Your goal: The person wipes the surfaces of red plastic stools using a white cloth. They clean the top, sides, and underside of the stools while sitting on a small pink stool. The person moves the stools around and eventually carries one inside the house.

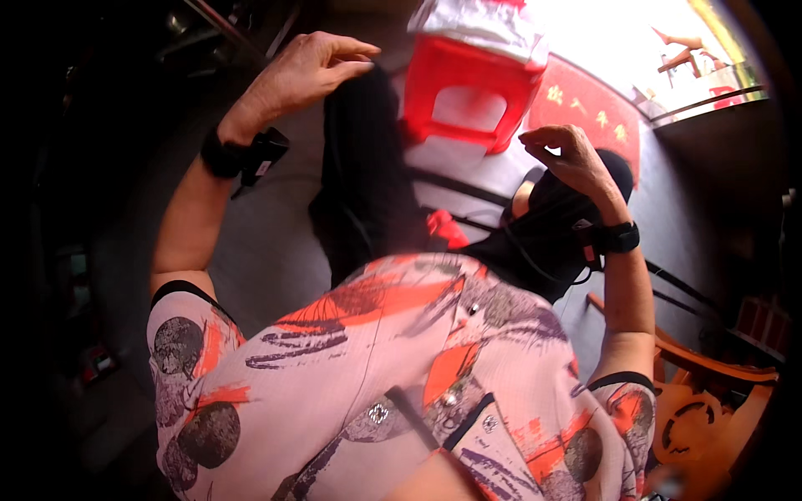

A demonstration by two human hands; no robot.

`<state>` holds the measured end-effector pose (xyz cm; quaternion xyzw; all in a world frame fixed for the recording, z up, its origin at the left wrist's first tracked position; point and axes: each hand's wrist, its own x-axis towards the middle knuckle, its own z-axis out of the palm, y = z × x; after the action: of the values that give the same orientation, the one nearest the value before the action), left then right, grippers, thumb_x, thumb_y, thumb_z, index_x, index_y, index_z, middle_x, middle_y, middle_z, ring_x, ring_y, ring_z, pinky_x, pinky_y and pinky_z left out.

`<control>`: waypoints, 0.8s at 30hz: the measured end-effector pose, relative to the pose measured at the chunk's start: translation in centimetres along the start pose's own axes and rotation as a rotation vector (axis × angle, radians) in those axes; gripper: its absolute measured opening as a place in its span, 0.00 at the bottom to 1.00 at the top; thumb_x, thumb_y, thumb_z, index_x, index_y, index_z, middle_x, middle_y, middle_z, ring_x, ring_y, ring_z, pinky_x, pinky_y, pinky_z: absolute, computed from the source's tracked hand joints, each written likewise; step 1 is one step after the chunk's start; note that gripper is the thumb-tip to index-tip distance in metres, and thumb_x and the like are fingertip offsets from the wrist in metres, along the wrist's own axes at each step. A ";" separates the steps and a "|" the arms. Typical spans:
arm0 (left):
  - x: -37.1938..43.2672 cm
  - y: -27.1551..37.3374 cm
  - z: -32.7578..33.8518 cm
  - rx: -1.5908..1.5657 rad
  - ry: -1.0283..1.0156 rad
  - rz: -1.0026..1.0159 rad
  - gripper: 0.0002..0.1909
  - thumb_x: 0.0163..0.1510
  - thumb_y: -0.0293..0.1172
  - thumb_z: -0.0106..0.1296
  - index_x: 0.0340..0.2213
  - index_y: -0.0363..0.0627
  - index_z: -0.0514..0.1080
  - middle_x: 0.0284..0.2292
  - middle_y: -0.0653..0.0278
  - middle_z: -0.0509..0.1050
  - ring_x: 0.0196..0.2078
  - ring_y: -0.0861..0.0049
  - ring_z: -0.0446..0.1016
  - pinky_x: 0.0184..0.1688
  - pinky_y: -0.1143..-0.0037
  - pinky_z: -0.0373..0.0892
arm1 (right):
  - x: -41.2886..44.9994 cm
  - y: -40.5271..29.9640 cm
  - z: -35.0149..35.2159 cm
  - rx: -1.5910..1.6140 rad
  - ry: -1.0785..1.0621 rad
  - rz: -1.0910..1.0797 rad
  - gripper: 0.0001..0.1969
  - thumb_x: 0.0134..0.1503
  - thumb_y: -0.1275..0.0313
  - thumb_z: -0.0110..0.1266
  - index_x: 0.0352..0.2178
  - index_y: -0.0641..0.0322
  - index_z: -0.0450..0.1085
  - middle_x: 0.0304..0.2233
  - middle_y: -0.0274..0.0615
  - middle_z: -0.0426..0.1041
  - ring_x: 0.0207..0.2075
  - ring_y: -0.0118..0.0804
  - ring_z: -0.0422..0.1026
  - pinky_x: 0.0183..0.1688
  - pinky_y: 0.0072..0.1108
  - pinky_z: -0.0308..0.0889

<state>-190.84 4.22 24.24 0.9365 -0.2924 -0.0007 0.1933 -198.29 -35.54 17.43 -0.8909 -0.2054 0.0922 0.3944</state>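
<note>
My left hand [307, 69] is raised above my left knee in black trousers [363, 144]. Its thumb and fingertips point right with a narrow gap, and nothing shows between them. Above the other knee, my right hand [571, 160] is bent so that thumb and fingers form a small loop. Their tips come together, and whether something tiny is pinched there is too small to tell. Just beyond both hands stands a red plastic stool [416, 87], with a crumpled silvery-white sheet or bag [479, 28] on top. Neither hand touches the stool.
A red mat [586, 113] with yellow writing lies behind the stool near a bright doorway. Dark bars [460, 185] cross the floor by my legs. Something red [446, 230] is between my thighs. An orange-brown wooden chair [708, 357] stands at lower right.
</note>
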 end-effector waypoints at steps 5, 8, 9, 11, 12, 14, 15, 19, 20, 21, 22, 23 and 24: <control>9.5 1.0 -3.4 -0.957 -0.032 -0.158 0.25 0.64 0.50 0.42 0.53 0.45 0.69 0.47 0.62 0.76 0.48 0.77 0.76 0.50 0.77 0.71 | 4.8 0.6 -3.6 0.193 0.300 -0.078 0.10 0.58 0.71 0.57 0.39 0.66 0.77 0.35 0.40 0.80 0.38 0.28 0.77 0.43 0.21 0.72; 16.0 -2.6 -4.3 -1.050 0.148 -0.213 0.22 0.65 0.47 0.41 0.50 0.45 0.70 0.46 0.63 0.77 0.47 0.78 0.76 0.47 0.78 0.72 | 6.6 2.2 -3.4 0.227 0.320 -0.043 0.10 0.60 0.74 0.55 0.42 0.63 0.76 0.39 0.38 0.79 0.40 0.25 0.76 0.44 0.19 0.70; 18.3 -5.2 -4.5 -1.081 0.201 -0.290 0.20 0.65 0.45 0.41 0.49 0.46 0.71 0.45 0.63 0.77 0.45 0.79 0.76 0.45 0.79 0.72 | 7.5 3.3 -2.7 0.306 0.375 -0.044 0.10 0.59 0.73 0.56 0.41 0.64 0.77 0.38 0.40 0.80 0.39 0.26 0.77 0.42 0.20 0.72; 21.1 -4.4 -3.5 -1.075 0.364 -0.405 0.17 0.64 0.41 0.41 0.45 0.45 0.72 0.42 0.63 0.78 0.40 0.80 0.77 0.38 0.80 0.72 | 8.8 5.2 -2.2 0.356 0.508 -0.017 0.12 0.58 0.71 0.56 0.43 0.65 0.76 0.38 0.42 0.80 0.37 0.30 0.78 0.39 0.23 0.73; 21.7 -4.6 -2.8 -0.986 0.384 -0.443 0.17 0.64 0.41 0.42 0.45 0.44 0.73 0.42 0.62 0.78 0.40 0.79 0.77 0.38 0.78 0.72 | 9.3 5.3 -2.1 0.310 0.589 -0.002 0.13 0.57 0.72 0.56 0.44 0.65 0.75 0.39 0.44 0.79 0.37 0.33 0.78 0.39 0.23 0.73; 22.2 -6.8 0.7 -0.834 0.411 -0.369 0.18 0.62 0.42 0.46 0.44 0.40 0.73 0.41 0.60 0.78 0.41 0.78 0.77 0.40 0.76 0.72 | 10.4 5.5 -1.5 0.259 0.761 0.018 0.16 0.55 0.72 0.53 0.46 0.65 0.74 0.41 0.50 0.78 0.38 0.40 0.79 0.41 0.26 0.73; 22.5 -7.9 1.3 -0.759 0.418 -0.255 0.19 0.61 0.42 0.49 0.44 0.38 0.73 0.41 0.59 0.78 0.41 0.76 0.77 0.42 0.74 0.72 | 11.1 4.4 -1.8 0.196 0.845 0.016 0.18 0.56 0.72 0.51 0.47 0.67 0.72 0.43 0.54 0.76 0.41 0.42 0.78 0.43 0.27 0.72; 21.4 0.4 6.3 -0.124 0.272 0.073 0.32 0.56 0.51 0.54 0.53 0.39 0.68 0.46 0.42 0.74 0.53 0.54 0.71 0.55 0.61 0.65 | 9.5 11.6 1.1 0.374 1.002 0.280 0.22 0.59 0.68 0.47 0.52 0.71 0.66 0.47 0.58 0.74 0.46 0.46 0.75 0.50 0.30 0.69; 19.7 2.3 7.0 0.000 0.193 0.010 0.37 0.55 0.56 0.53 0.57 0.43 0.63 0.52 0.37 0.65 0.58 0.47 0.63 0.59 0.56 0.58 | 9.0 8.5 0.6 0.507 0.825 0.453 0.24 0.60 0.66 0.46 0.53 0.74 0.63 0.49 0.59 0.72 0.50 0.48 0.72 0.54 0.29 0.65; 19.4 4.7 7.4 0.115 0.119 -0.025 0.42 0.53 0.61 0.51 0.61 0.46 0.58 0.58 0.32 0.57 0.62 0.39 0.55 0.63 0.51 0.50 | 9.3 10.0 1.5 0.774 0.790 0.499 0.26 0.62 0.64 0.46 0.57 0.72 0.60 0.51 0.50 0.70 0.54 0.39 0.67 0.57 0.25 0.60; 18.4 2.5 9.4 0.200 0.065 -0.176 0.45 0.52 0.64 0.50 0.63 0.52 0.53 0.61 0.32 0.49 0.64 0.34 0.46 0.64 0.47 0.42 | 10.3 8.4 2.8 0.757 0.782 0.423 0.29 0.62 0.63 0.45 0.58 0.76 0.57 0.55 0.57 0.65 0.58 0.44 0.63 0.59 0.27 0.57; 18.0 0.4 11.6 0.276 0.011 -0.315 0.49 0.50 0.68 0.48 0.65 0.57 0.48 0.64 0.33 0.40 0.65 0.30 0.37 0.64 0.44 0.34 | 11.2 6.8 3.7 0.734 0.787 0.350 0.32 0.62 0.62 0.44 0.59 0.80 0.54 0.59 0.64 0.61 0.62 0.50 0.60 0.62 0.28 0.55; 17.4 4.2 11.0 0.174 0.055 -0.439 0.51 0.48 0.72 0.46 0.65 0.59 0.47 0.65 0.33 0.36 0.65 0.27 0.30 0.62 0.41 0.31 | 11.5 7.3 4.2 0.784 0.719 0.356 0.32 0.63 0.62 0.43 0.60 0.78 0.52 0.60 0.63 0.59 0.63 0.50 0.58 0.63 0.28 0.53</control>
<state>-179.95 -12.44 17.56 0.9905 -0.0756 0.0080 0.1150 -187.22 -32.13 9.23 -0.6739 0.1453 -0.0824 0.7196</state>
